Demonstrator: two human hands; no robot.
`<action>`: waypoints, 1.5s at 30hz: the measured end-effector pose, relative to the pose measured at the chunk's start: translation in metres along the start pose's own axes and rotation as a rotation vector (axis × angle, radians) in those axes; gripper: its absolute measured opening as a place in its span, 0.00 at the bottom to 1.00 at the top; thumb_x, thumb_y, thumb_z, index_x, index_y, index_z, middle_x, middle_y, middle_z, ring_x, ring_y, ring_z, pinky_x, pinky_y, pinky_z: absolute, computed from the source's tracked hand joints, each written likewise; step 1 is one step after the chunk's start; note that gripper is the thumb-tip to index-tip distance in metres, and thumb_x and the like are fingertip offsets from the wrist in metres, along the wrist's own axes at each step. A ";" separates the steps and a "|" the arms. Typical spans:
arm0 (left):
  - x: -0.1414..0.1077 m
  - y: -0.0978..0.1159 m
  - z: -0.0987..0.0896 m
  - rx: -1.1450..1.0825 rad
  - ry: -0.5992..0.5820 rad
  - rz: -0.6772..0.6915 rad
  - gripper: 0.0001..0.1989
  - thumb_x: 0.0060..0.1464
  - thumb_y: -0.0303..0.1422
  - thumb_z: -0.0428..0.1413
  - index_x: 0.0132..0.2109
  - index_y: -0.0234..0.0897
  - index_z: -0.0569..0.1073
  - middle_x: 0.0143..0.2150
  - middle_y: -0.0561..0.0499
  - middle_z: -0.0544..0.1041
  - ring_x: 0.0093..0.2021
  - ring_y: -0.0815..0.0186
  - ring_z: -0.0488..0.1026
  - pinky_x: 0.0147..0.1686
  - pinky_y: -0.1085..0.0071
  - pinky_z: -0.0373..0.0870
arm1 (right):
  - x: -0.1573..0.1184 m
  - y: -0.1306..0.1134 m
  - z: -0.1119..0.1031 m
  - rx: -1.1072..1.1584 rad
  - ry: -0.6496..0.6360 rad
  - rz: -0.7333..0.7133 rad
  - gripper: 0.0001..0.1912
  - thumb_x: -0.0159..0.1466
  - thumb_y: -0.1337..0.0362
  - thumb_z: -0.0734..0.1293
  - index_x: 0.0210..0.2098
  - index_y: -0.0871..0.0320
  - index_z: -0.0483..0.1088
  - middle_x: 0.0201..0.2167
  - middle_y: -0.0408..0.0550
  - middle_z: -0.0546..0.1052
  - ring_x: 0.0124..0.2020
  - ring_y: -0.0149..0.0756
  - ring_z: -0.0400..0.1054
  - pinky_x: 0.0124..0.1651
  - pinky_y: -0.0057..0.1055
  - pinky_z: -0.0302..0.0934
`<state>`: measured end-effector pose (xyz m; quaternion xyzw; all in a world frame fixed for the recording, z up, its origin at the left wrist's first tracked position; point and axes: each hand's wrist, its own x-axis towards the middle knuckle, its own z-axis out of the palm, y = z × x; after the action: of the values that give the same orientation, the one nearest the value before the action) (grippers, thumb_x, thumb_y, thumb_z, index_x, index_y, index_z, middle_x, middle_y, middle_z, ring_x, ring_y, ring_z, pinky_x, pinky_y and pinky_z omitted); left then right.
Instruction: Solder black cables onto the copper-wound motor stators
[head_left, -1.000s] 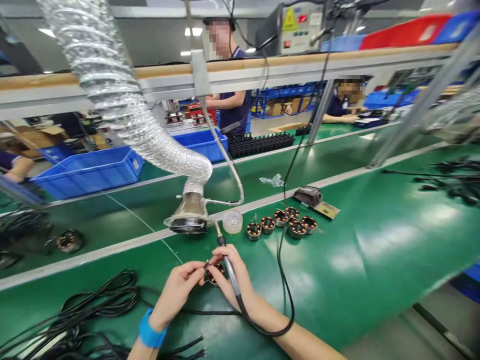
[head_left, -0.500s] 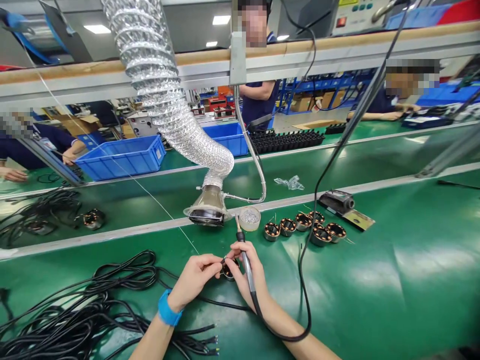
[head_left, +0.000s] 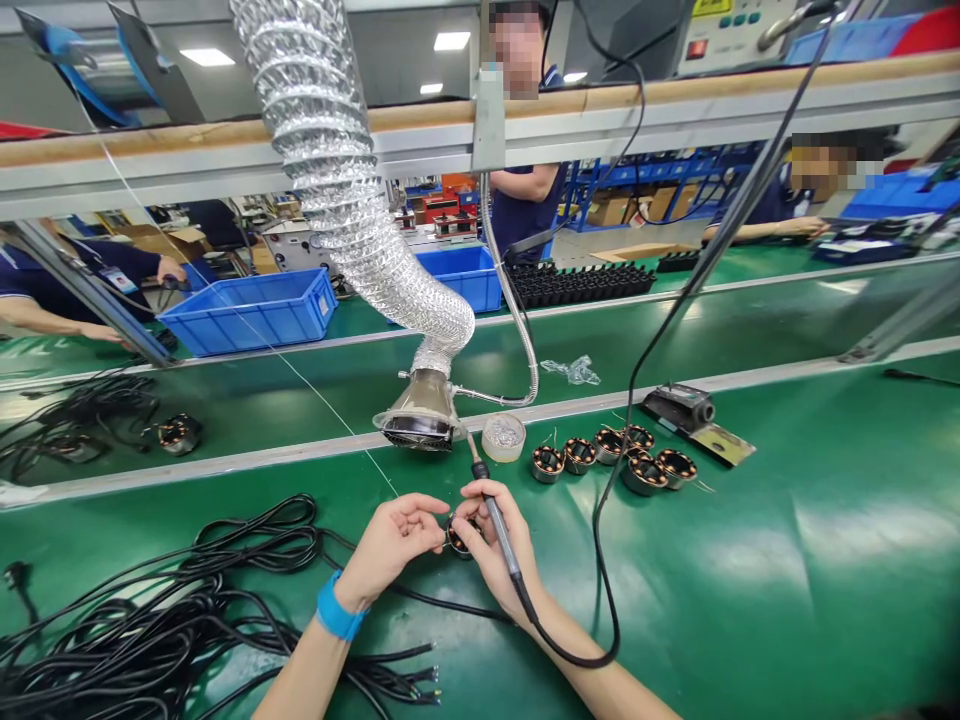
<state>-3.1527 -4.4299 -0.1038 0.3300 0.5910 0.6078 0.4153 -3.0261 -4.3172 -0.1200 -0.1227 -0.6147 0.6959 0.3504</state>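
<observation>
My right hand [head_left: 504,545] is wrapped round a soldering iron [head_left: 501,530], its tip pointing up and away. The thumb and fingertips of that same hand also rest on a small motor stator [head_left: 463,538] with copper windings, partly hidden by them. My left hand [head_left: 401,540], with a blue band at the wrist, is at the stator's left side. Its index finger and thumb are apart, the thumb tip close to the stator's edge. Whether a fine wire lies at that thumb is too small to tell.
Beyond my hands are a fume extractor hood [head_left: 420,415] and a round tub [head_left: 503,437]. Several stators [head_left: 643,472] stand to the right, near a black stand [head_left: 679,405]. Black cables [head_left: 150,610] heap at left. A solder strand [head_left: 322,405] hangs down. Co-workers sit and stand behind.
My left index finger has lifted away from the stator and the thumb, which were together before. My right hand keeps its hold. The view has shifted slightly.
</observation>
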 end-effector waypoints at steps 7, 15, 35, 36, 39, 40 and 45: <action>0.000 0.002 -0.001 0.036 -0.009 0.015 0.15 0.51 0.34 0.65 0.45 0.31 0.77 0.26 0.52 0.75 0.27 0.71 0.70 0.30 0.75 0.63 | -0.004 -0.001 0.008 -0.177 0.033 -0.105 0.14 0.61 0.68 0.67 0.45 0.53 0.64 0.36 0.44 0.70 0.36 0.33 0.70 0.42 0.32 0.68; -0.001 0.003 0.001 0.126 0.013 0.032 0.16 0.51 0.36 0.65 0.45 0.30 0.78 0.25 0.53 0.73 0.25 0.74 0.63 0.26 0.76 0.56 | -0.005 -0.003 0.011 -0.200 0.136 -0.080 0.13 0.62 0.65 0.69 0.44 0.54 0.64 0.38 0.45 0.70 0.35 0.32 0.71 0.39 0.30 0.68; -0.002 -0.001 -0.003 0.133 0.074 0.096 0.14 0.53 0.39 0.63 0.41 0.33 0.80 0.30 0.51 0.72 0.29 0.70 0.65 0.31 0.74 0.62 | -0.001 0.007 0.009 -0.138 0.097 0.015 0.16 0.61 0.64 0.71 0.46 0.54 0.63 0.30 0.41 0.73 0.29 0.31 0.70 0.31 0.26 0.65; -0.002 -0.001 -0.003 0.118 0.075 0.085 0.13 0.53 0.39 0.63 0.41 0.32 0.79 0.28 0.52 0.71 0.29 0.71 0.64 0.30 0.75 0.61 | -0.001 0.007 0.009 -0.138 0.102 0.007 0.17 0.60 0.64 0.71 0.46 0.54 0.63 0.30 0.42 0.74 0.31 0.31 0.71 0.32 0.27 0.66; -0.001 0.000 -0.002 0.100 0.080 0.061 0.13 0.52 0.39 0.64 0.40 0.32 0.78 0.25 0.55 0.69 0.26 0.73 0.63 0.28 0.76 0.59 | 0.000 0.006 0.009 -0.124 0.110 -0.014 0.17 0.60 0.66 0.71 0.46 0.53 0.63 0.34 0.44 0.74 0.35 0.33 0.72 0.36 0.29 0.68; -0.002 0.001 -0.001 0.103 0.075 0.055 0.14 0.53 0.39 0.63 0.41 0.32 0.78 0.25 0.55 0.69 0.27 0.72 0.64 0.28 0.76 0.59 | 0.000 0.006 0.009 -0.121 0.109 -0.019 0.17 0.60 0.66 0.70 0.46 0.53 0.63 0.35 0.44 0.74 0.35 0.34 0.73 0.37 0.30 0.69; -0.002 0.005 0.001 0.131 0.056 0.028 0.15 0.55 0.39 0.60 0.46 0.34 0.80 0.29 0.51 0.74 0.29 0.68 0.68 0.33 0.72 0.65 | -0.002 0.005 0.010 -0.202 0.113 -0.081 0.14 0.61 0.66 0.69 0.45 0.53 0.64 0.39 0.45 0.69 0.34 0.32 0.72 0.37 0.30 0.69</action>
<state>-3.1513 -4.4314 -0.0983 0.3476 0.6362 0.5826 0.3673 -3.0321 -4.3265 -0.1227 -0.1715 -0.6654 0.6078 0.3981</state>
